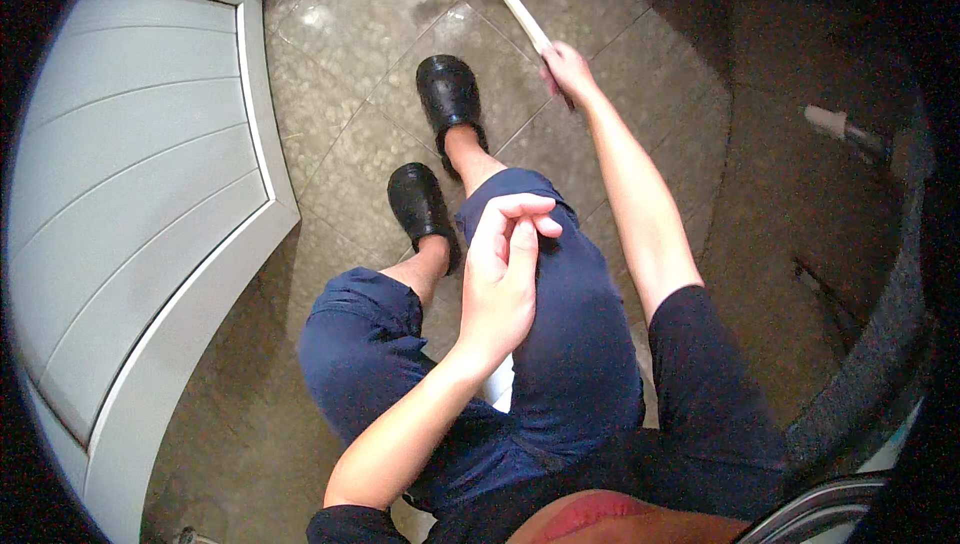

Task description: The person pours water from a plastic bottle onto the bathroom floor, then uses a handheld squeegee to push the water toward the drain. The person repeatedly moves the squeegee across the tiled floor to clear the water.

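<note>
My right hand (pixel 568 76) is stretched out ahead over the floor, its fingers wrapped round the handle of a white T-shaped squeegee (pixel 515 9). The squeegee's wide, slightly curved head points away from me and lies at or close to the tiles; I cannot tell whether it touches them. Above my right thigh is my left hand (pixel 503 269), its fingers curled in toward the thumb. Nothing shows in its grip. Below it are my dark blue shorts (pixel 575 334).
Greyish tiled floor (pixel 330 84) with shiny patches spreads ahead. A white panelled door (pixel 150 154) stands close on the left. My feet are in black clogs (pixel 448 94). In the dim area at right is a pale-ended dark object (pixel 845 132). A curved metal bar (pixel 820 504) is at lower right.
</note>
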A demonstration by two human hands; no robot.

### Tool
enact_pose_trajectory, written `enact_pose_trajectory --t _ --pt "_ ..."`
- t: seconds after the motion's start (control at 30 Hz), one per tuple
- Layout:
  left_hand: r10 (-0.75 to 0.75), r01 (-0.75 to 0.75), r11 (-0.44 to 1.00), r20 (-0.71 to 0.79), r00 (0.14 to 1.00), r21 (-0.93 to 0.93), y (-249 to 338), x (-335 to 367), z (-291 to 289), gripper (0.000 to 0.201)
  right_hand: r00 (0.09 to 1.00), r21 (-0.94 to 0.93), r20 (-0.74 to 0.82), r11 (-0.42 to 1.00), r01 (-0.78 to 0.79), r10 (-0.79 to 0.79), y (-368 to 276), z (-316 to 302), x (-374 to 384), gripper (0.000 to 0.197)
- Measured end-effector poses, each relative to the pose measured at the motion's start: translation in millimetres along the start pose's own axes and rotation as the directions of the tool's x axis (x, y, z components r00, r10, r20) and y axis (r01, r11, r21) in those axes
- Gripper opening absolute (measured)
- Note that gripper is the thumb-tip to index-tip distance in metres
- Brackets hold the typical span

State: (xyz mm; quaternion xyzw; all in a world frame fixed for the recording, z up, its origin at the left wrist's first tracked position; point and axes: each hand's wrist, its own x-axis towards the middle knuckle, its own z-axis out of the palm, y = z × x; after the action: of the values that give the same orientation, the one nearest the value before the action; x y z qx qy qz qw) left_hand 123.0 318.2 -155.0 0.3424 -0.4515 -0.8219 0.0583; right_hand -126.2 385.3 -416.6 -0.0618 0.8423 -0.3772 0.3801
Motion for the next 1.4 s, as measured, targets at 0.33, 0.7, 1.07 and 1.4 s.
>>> enact_pose_trajectory --t 0.33,0.7,1.07,1.4 --pt "-0.073 0.058 0.996 -0.211 0.975 -0.073 -13.0 -9.4 -9.8 0.019 0.918 -0.566 -0.053 0.769 0.296 -0.392 -23.0 59.2 62.9 0.049" --pt "0.037 -0.033 0.99 -0.029 0.999 0.137 -32.3 -10.2 -9.8 0.021 0.986 -0.463 -0.146 0.875 -0.138 0.078 214.4 -5.7 -238.2 0.061" --pt "0.382 -0.367 0.651 0.131 0.915 0.664 53.8 -126.5 -62.8 0.029 0.92 0.112 -0.039 0.917 -0.383 0.389 155.2 -31.9 -263.7 0.077" --pt "0.669 -0.524 0.551 0.032 0.743 0.65 1.2 -182.4 -99.9 0.024 0.938 0.095 -0.234 0.966 -0.241 0.257 182.8 -44.0 -251.4 0.073"
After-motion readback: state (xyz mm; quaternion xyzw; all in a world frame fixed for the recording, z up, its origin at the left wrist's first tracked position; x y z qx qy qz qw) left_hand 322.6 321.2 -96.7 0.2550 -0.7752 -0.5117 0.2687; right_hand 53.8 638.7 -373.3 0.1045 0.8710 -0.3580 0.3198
